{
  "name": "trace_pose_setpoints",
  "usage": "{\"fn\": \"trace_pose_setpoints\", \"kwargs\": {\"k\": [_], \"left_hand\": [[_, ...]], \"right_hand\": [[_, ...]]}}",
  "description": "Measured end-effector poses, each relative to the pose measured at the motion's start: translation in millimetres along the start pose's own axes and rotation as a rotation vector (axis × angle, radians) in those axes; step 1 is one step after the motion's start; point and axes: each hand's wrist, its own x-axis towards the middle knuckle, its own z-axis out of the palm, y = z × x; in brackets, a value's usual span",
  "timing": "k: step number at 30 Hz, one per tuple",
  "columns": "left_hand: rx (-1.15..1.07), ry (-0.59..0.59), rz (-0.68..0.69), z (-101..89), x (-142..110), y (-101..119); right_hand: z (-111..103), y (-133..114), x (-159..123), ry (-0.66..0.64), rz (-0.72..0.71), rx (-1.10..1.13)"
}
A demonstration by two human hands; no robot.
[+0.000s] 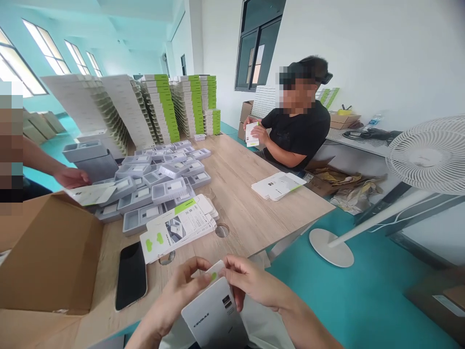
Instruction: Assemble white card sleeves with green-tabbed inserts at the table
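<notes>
Low in front of me, near the table's edge, is a white carton [212, 322] with dark print and a bit of green at its upper end. My left hand [187, 286] grips the carton's upper left side, thumb on the flap end. On the other side, my right hand [250, 281] pinches the upper right corner, with some fingers hidden behind the board. Beyond my hands lies a stack of flat printed cartons [181, 228], white and green. To its left rests a dark-screened phone [131, 275].
Many grey trays [169, 189] cover the table's middle, with tall carton stacks [160, 106] behind. A brown cardboard box [54, 252] stands left. A co-worker [298, 121] handles a carton near more flat cartons [279, 185]. Another person's hand [72, 177] reaches in left. A fan [425, 160] stands right.
</notes>
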Motion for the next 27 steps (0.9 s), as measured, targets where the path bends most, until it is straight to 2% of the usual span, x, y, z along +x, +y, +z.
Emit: {"fn": "trace_pose_setpoints", "kwargs": {"k": [1,3,5,7,10,14,17,20,27], "left_hand": [[-0.118,0.028,-0.010,1.1,-2,-11],[-0.291,0.169,0.053,8.5,-7,-34],[-0.275,0.347,0.219,20.3,-12,-53],[-0.182,0.465,0.334,31.3,-14,-65],[-0.097,0.600,0.350,39.2,-15,-72],[-0.154,0.829,0.332,38.1,-13,-71],[-0.195,0.872,0.304,37.7,-12,-69],[-0.118,0.870,0.258,39.3,-13,-69],[-0.028,0.819,0.258,40.8,-10,-81]], "right_hand": [[0,3,-1,0.032,0.000,0.026],[-2,8,-1,0.105,-0.005,0.075],[-1,12,1,0.180,-0.016,0.119],[5,14,7,0.254,-0.036,0.154],[20,14,19,0.337,-0.085,0.180],[39,13,26,0.359,-0.174,0.153],[48,18,25,0.360,-0.231,0.131],[55,28,23,0.350,-0.265,0.138],[66,47,25,0.406,-0.320,0.202]]}}
